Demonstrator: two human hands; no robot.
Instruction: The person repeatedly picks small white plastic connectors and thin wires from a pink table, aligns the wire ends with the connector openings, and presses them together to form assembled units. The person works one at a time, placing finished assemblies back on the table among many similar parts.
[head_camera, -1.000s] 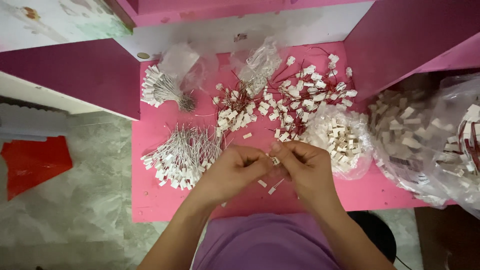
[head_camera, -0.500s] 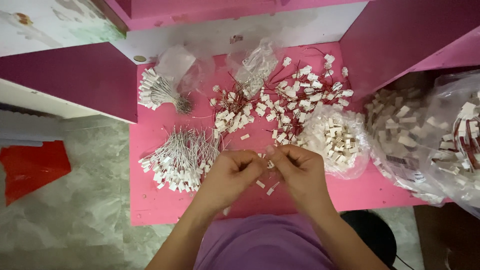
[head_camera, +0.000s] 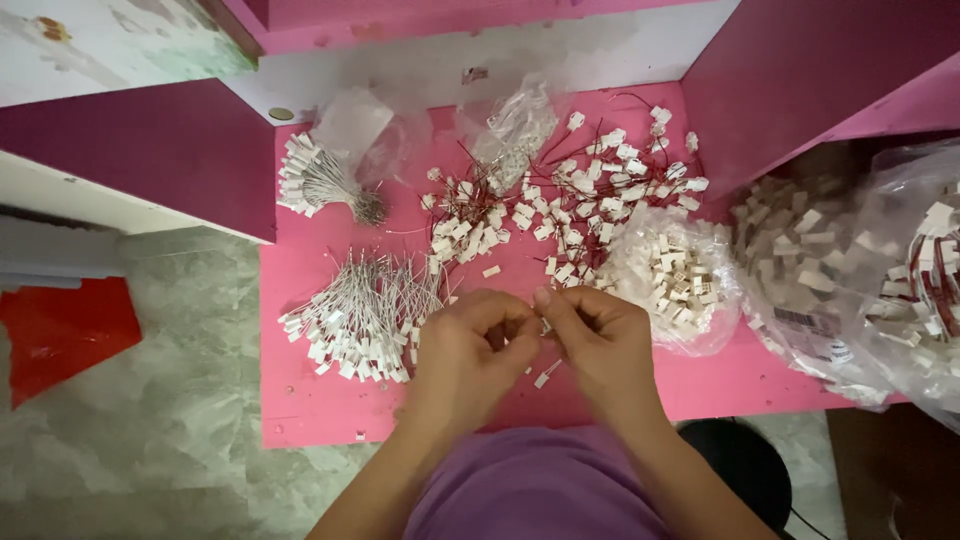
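Two hands (head_camera: 540, 345) at one small white connector (head_camera: 545, 326)

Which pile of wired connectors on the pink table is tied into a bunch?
The far-left pile, by the maroon panel: its pale wires gather into one tight bunch. The white-wired pile beside the left hand and the red-wired pile lie loose.

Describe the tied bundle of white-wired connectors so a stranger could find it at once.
Start at the pink table and go to its far left corner, beside the crumpled clear bag. The tied bundle lies there: white wires cinched at one end, fanning out to white plugs. Unlike the loose white-wired heap nearer the hands, it is bound.
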